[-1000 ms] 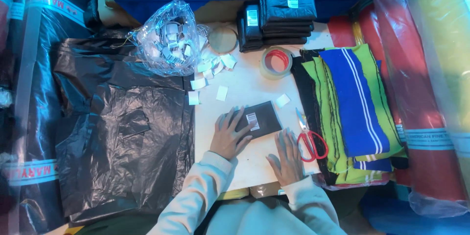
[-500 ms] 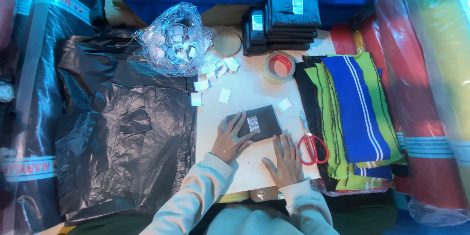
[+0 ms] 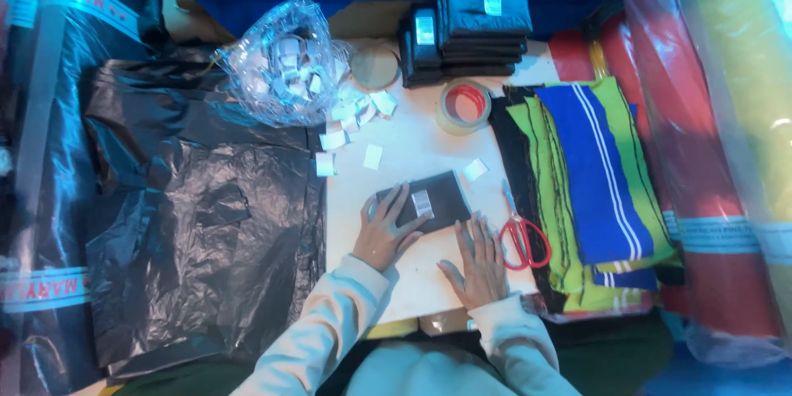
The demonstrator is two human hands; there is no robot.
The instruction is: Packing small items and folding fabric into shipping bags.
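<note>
A flat black packet [image 3: 437, 195] with a small white label lies on the white table [image 3: 412, 157]. My left hand [image 3: 381, 231] rests on the packet's left part, fingers spread over it. Just below the packet's right corner, my right hand [image 3: 477, 264] lies flat on the table with fingers apart and holds nothing. Red-handled scissors [image 3: 521, 235] lie right beside that hand.
A clear bag of white labels [image 3: 280, 62] and loose labels [image 3: 355, 115] sit at the back left. Two tape rolls [image 3: 464, 105], a stack of black packets [image 3: 483, 21], striped fabrics [image 3: 590, 173] and a black plastic sheet [image 3: 198, 214] surround the table.
My hands and the packet hold nearly the same pose; my left fingers have slid slightly over the packet. The view shifted a little.
</note>
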